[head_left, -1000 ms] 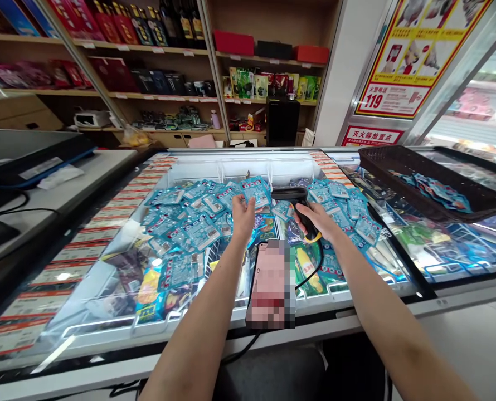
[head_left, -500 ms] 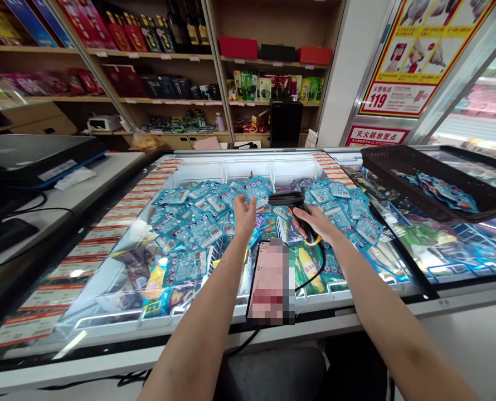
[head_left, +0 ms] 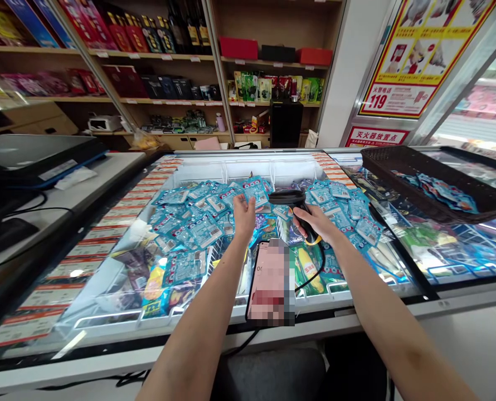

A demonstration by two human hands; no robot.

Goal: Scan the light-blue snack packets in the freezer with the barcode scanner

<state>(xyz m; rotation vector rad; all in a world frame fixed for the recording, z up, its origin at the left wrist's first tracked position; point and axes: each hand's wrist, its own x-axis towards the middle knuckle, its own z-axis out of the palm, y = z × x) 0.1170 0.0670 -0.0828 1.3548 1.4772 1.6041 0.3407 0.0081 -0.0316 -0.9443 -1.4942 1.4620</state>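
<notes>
My right hand (head_left: 315, 223) is wrapped around the handle of a black barcode scanner (head_left: 287, 197), whose head points left above the freezer glass. A black cord runs down from the scanner's yellow-tipped grip. Just left of the scanner head, my left hand (head_left: 244, 214) has its fingers closed on the edge of a small blue packet (head_left: 259, 195). Many more blue packets (head_left: 202, 229) lie spread over the glass on both sides of my hands. A phone (head_left: 268, 284) with a lit, partly blurred screen lies between my forearms near the front edge.
A dark woven basket (head_left: 419, 209) holding some blue packets stands on the right. Bagged frozen food (head_left: 154, 292) shows through the glass. At left is a counter (head_left: 118, 167) with a dark machine (head_left: 39, 159) on it. Stocked shelves (head_left: 156, 55) line the back.
Almost nothing differs. Both hands, the scanner and the packets keep nearly the same places.
</notes>
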